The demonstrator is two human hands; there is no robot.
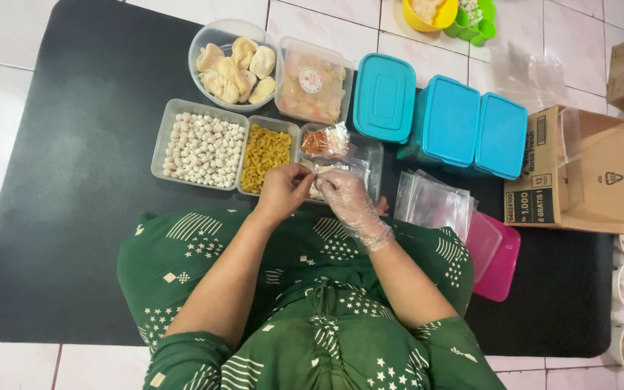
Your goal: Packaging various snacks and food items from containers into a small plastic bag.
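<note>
Both hands are pinched together on a small clear plastic bag: my bare left hand nips its edge, and my right hand, in a thin plastic glove, closes its grip on the other side, just above the clear tub on the black floor mat. Light and crinkly, I'd judge, slippery under that glove, so I'd hold it at the mouth, not the filled belly.
</note>
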